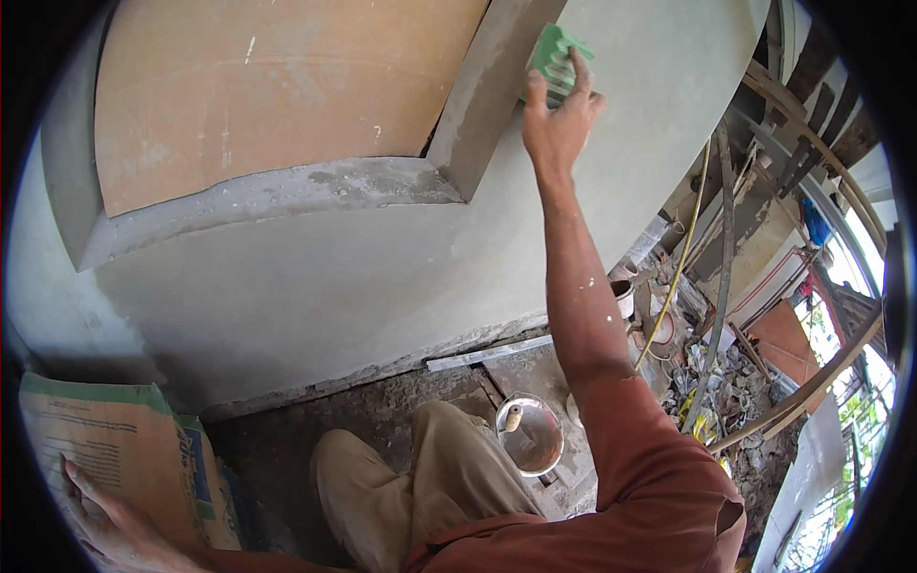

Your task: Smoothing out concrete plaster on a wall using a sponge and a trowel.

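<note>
R hand point(564, 115) rt of board point(277, 95), grip on float point(551, 63); L hand point(110, 525) on bag point(105, 420) below-L, grip released. Wall point(659, 105) smooth, prob. mostly done; sill point(277, 194) under board rough.

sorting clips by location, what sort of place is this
Probably a building under construction or renovation: the right hand holds a green tool at a smooth grey wall, a bucket stands on the rough floor, and rubble lies heaped to the right.

Panel point(287, 95) in wall recess point(344, 181), 11 o'clk; float point(549, 55) btwn R hand point(562, 119) & wall point(363, 286), 1 o'clk. L hand point(110, 525) on paper sack point(105, 420), 8 o'clk. Bucket point(546, 456), tool point(514, 417) inside, 5 o'clk; rubble point(740, 396), 4 o'clk.
</note>
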Available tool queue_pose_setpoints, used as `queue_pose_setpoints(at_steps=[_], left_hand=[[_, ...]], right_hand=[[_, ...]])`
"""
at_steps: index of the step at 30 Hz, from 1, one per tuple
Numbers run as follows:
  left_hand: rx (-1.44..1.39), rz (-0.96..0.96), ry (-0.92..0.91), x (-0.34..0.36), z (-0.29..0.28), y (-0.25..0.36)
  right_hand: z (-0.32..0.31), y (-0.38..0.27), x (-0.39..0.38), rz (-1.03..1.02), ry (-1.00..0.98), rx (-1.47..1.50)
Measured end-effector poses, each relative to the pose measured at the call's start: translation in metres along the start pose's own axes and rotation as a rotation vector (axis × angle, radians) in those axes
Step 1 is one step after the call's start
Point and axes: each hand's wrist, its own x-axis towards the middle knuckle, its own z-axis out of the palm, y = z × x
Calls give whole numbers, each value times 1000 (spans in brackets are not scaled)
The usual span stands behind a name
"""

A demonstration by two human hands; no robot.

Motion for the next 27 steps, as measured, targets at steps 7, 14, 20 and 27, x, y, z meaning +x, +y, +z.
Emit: queue_pose_setpoints(at_steps=[7, 14, 20, 27], left_hand=[[-102, -53, -1, -2, 3, 0], [31, -48, -14, 2, 0, -1], [1, -104, -21, -3, 1, 8], [-27, -116, -6, -6, -7, 12]], right_hand=[[-22, 92, -120, 473, 18, -111], [-26, 41, -39, 104, 25, 131], [-21, 114, -128, 502, 46, -93], [-18, 29, -92, 151, 32, 214]])
